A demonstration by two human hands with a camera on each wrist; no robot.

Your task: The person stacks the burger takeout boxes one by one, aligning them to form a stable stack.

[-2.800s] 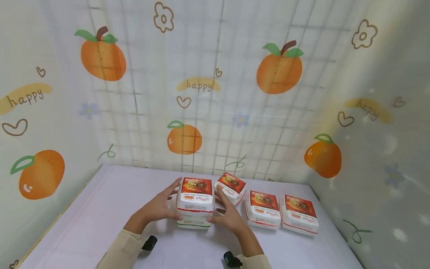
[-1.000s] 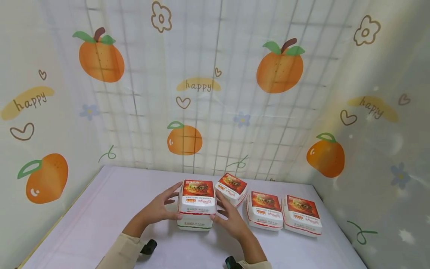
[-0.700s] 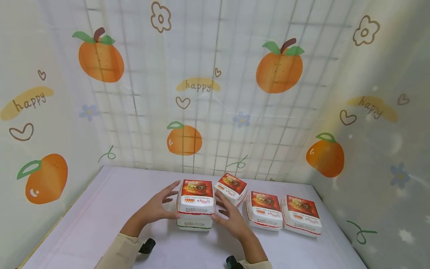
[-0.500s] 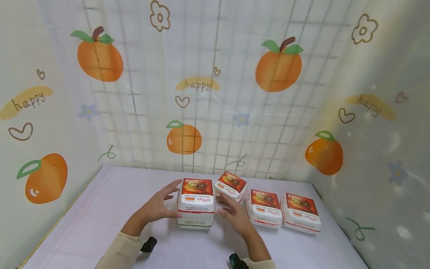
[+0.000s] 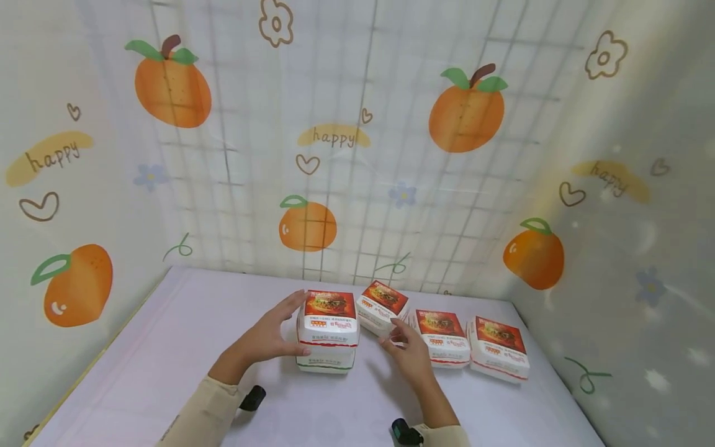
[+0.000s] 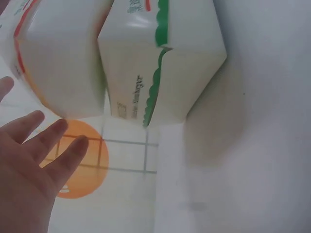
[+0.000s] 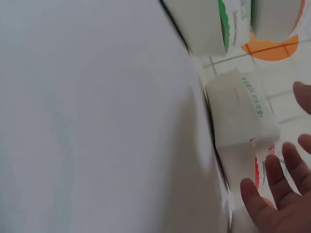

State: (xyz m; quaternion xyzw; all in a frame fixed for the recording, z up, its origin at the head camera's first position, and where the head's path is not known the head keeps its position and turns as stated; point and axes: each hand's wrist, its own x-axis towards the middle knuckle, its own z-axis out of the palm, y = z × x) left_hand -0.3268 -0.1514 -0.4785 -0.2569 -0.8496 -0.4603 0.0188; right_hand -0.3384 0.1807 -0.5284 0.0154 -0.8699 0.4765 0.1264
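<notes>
Stacked cartons on a pale table [image 5: 167,347]; twelve o'clock points to the printed curtain [image 5: 246,155], with the stack as dial centre. The red-trimmed upper box [image 5: 328,333] rests on the green-trimmed lower box [image 5: 326,361]; their outlines nearly coincide, an alignment that presumably keeps the pile upright. At nine o'clock, the left hand [image 5: 259,338] is spread wide, thumb at the near corner and fingers along the side; it appears placed to steady the pile rather than bear its weight. Toward four o'clock, the right hand [image 5: 412,359] is parted and empty, thumb and forefinger separated before the rear box [image 5: 380,310]; from where I stand, I cannot tell whether they touch it. That box, at two o'clock, lies askew, a corner turned toward the person. The middle box [image 5: 441,341] and far-right box [image 5: 498,351], both toward three o'clock, sit side by side, lids up, probably for stability on their flat bases.
</notes>
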